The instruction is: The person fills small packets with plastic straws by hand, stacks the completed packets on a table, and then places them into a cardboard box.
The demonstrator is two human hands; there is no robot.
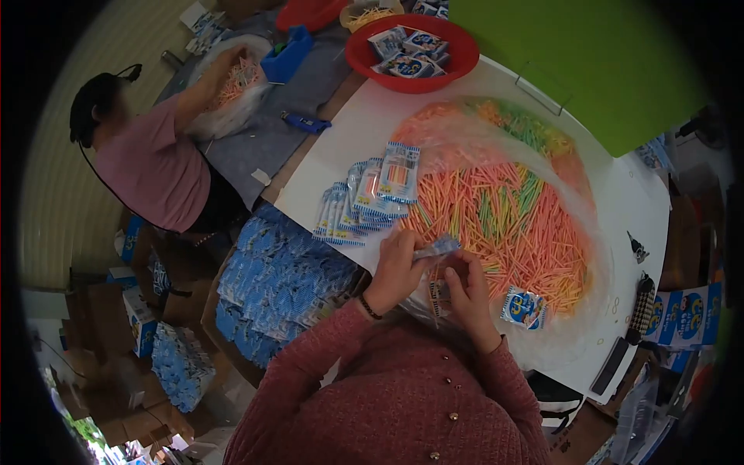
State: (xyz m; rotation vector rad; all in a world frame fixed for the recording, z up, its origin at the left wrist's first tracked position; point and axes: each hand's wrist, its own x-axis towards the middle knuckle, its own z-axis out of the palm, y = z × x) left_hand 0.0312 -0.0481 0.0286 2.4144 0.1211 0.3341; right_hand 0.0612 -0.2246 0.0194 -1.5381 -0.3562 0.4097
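My left hand (399,267) pinches a small blue-and-white packet (439,248) in front of my chest. My right hand (469,293) is closed at the packet's lower part, thumb and fingers together; what lies between them is partly hidden. Just beyond both hands, a large clear plastic bag (597,256) lies spread on the white table, full of thin pink, orange, yellow and green sticks (496,209). Another blue-and-white packet (524,308) rests on the bag's near edge. Left of the sticks, several filled packets (364,198) lie in an overlapping pile.
A red basin (465,74) with several packets stands at the far edge. Below the table's left side is a box of many blue packets (271,287). At the grey table, another person (155,155) reaches into a bag of sticks. A blue tool (305,122) lies there.
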